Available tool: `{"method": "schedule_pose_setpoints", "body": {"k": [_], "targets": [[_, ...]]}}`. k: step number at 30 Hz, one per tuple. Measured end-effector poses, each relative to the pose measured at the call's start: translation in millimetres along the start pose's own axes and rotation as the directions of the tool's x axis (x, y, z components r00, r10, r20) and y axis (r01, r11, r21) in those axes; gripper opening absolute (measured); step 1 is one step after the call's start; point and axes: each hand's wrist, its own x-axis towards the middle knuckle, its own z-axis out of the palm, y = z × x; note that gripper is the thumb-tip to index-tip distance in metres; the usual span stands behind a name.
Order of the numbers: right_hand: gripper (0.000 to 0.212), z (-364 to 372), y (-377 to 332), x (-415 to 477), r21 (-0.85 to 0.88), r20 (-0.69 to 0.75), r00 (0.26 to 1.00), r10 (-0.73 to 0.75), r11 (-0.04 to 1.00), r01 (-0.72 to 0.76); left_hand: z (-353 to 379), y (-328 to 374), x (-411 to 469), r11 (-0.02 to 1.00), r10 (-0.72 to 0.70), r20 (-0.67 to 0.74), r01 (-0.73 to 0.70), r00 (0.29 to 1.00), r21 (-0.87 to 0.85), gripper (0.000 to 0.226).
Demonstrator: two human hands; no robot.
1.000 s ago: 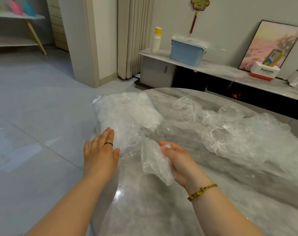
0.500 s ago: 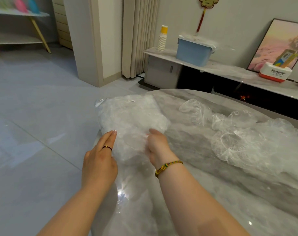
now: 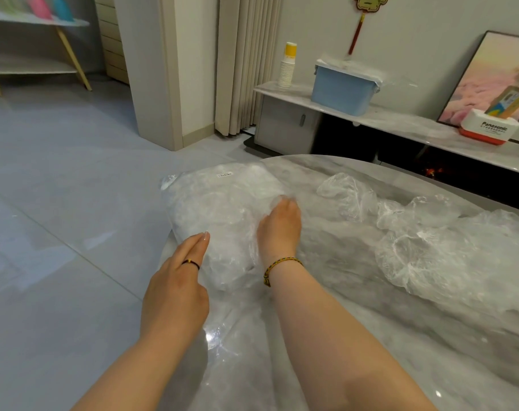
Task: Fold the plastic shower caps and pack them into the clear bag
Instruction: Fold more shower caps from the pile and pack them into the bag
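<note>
Grey marble tabletop [image 3: 356, 351] fills the foreground, with a low shelf [image 3: 400, 121] behind carrying a blue bin [image 3: 341, 90]. At the table's left edge lies the clear bag [image 3: 219, 200], stuffed with folded caps. The left hand [image 3: 178, 289] rests at its near corner, fingers straight and pressed together. The right hand [image 3: 279, 229] reaches into the bag, fingers bent down under film; whether they pinch 1 cap I cannot tell. Loose shower caps [image 3: 448, 256] are heaped to the right, apart from both hands.
</note>
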Motion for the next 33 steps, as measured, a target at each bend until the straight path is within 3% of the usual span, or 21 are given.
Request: {"method": "schedule_pose_setpoints", "body": {"k": [2,5,7,9,11,14,18,21,25,33], "targets": [[0.031,2,4,4,-0.268,0.068,0.989,-0.133,0.952,0.146,2,1,0,1.000,0.013,0.018,-0.013,1.000,0.001,0.071],[0.019,4,7,4,-0.298,0.194,0.968,-0.159,0.931,0.213,6,2,1,1.000,0.020,0.038,-0.020,0.999,0.000,0.071],[0.017,7,8,0,-0.101,0.226,0.969,-0.096,0.987,0.122,7,1,1,1.000,0.017,0.049,-0.017,0.999,0.002,0.071],[0.028,9,7,-9,0.160,0.262,0.962,-0.079,0.986,0.037,8,-1,3,1.000,0.016,0.049,-0.016,0.999,0.000,0.072],[0.034,12,10,-19,0.292,0.310,0.937,-0.159,0.954,0.066,8,-2,3,1.000,0.011,0.041,-0.011,0.999,0.000,0.072],[0.042,17,19,-24,0.035,0.467,0.831,-0.303,0.945,0.325,6,-1,2,1.000,0.001,0.034,-0.002,0.999,0.021,0.071],[0.047,20,27,-15,-0.251,0.608,0.767,-0.204,0.867,0.430,5,-2,2,0.999,-0.009,0.051,0.007,0.999,0.047,0.071],[0.051,18,23,-12,-0.298,0.577,0.791,-0.205,0.849,0.437,6,-4,2,0.998,-0.016,0.076,0.012,0.997,0.055,0.069],[0.044,13,20,-16,-0.102,0.370,0.885,-0.283,0.934,0.342,9,-4,2,0.997,-0.008,0.114,0.000,0.994,0.075,0.064],[0.044,-17,44,-36,0.194,0.348,0.905,-0.245,0.963,0.186,5,2,0,0.989,-0.026,0.105,0.010,0.994,0.145,0.056]]}}
